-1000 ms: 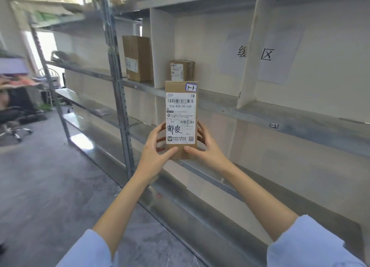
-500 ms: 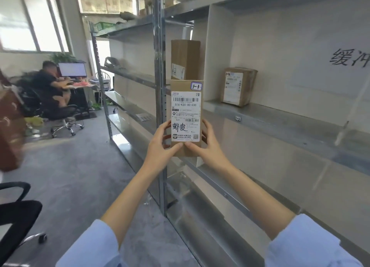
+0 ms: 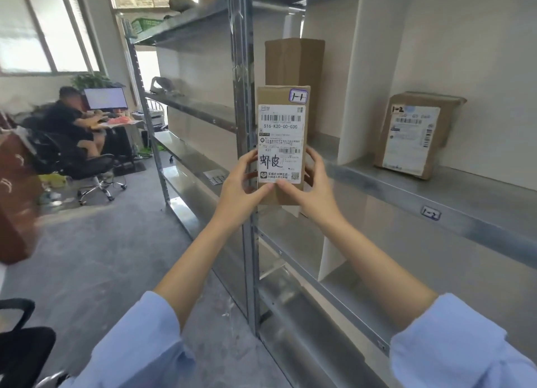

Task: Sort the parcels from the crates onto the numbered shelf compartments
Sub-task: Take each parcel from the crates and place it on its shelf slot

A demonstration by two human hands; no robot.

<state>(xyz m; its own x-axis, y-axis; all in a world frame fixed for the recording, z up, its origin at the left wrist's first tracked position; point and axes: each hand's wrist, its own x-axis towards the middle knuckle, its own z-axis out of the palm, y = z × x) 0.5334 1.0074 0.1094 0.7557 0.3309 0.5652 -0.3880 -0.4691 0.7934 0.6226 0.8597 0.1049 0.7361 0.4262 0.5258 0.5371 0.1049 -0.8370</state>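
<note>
With the left hand [image 3: 241, 184] curled round one lower edge, gripping a slim upright cardboard parcel [image 3: 283, 137], white label out, held up in front of the steel shelf post [image 3: 243, 67]; right hand [image 3: 315, 188] curled round the other edge. Further right, crumpled kraft box [image 3: 415, 134] on the metal shelf [image 3: 406, 191].

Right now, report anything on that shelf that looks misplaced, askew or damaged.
Nothing is misplaced. The 1-2 parcel sits above the 1-2 tag, though its brown wrap is creased along the top. The tall box stands upright in the next bay. The 1-1 parcel, held by the left hand and right hand, looks intact.
</note>
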